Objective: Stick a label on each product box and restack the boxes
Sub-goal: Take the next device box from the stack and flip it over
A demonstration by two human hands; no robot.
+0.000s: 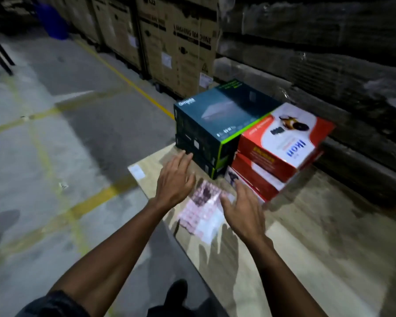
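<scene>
1. Warehouse floor (pixel 55 138): grey concrete with worn yellow painted lines crossing it, dim light.
2. A flat sheet of pale cardboard (pixel 306 236) lies on the floor at right and serves as the work surface; a small white sticker sits on its near-left corner.
3. Behind it, a row of tall brown cartons (pixel 178 49), one printed "WASHING MACHINE". To the right, dark goods under plastic wrap (pixel 329 53).
4. On the cardboard's far end stand two stacks, side by side and touching: two dark teal boxes (pixel 220 124) with green edging on the left, three red-and-white boxes (pixel 281 143) on the right, the top one slightly askew.
5. A label sheet (pixel 201 213), pinkish-white and blurred, lies flat on the cardboard just in front of the stacks.
6. Left hand (pixel 175 179): arm extended, palm down, fingers straight and spread, tips near the lower teal box; contact unclear. It holds nothing.
7. Right hand (pixel 242 209): palm down, fingers relaxed and spread over the right edge of the label sheet; whether it touches the sheet is unclear from blur. Nothing gripped.
8. A dark shoe (pixel 177 291) shows at bottom centre.
</scene>
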